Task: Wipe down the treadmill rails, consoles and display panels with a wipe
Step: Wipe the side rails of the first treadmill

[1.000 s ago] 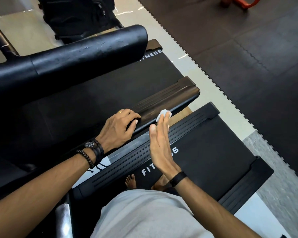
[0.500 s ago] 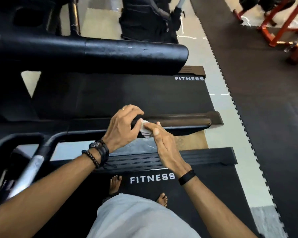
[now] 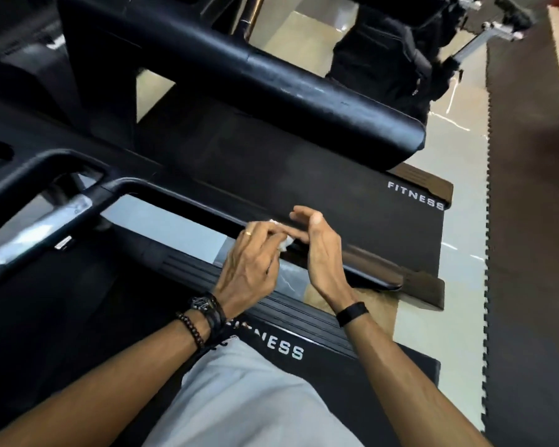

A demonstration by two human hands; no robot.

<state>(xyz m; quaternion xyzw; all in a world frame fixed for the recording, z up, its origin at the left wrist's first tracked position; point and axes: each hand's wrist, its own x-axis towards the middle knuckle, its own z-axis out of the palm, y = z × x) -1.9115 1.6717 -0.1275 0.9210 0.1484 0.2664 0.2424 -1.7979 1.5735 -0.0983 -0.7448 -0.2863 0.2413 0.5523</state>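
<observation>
Head view: the left hand [image 3: 249,272] pinches a small white wipe [image 3: 283,241] in its curled fingertips, over the black treadmill rail [image 3: 362,269]. The right hand [image 3: 320,250] is just beside it, fingers straight and released, one fingertip touching the wipe. A second, thicker rail [image 3: 271,88] runs above. Grey floor [image 3: 459,262] lies to the right.

The pale floor [image 3: 459,175] carries two black treadmills side by side, the near treadmill deck [image 3: 352,366] and the far treadmill deck [image 3: 304,175], both printed FITNESS. A dark interlocking rubber mat [image 3: 530,253] covers the floor to their right, its toothed edge just beside them.
</observation>
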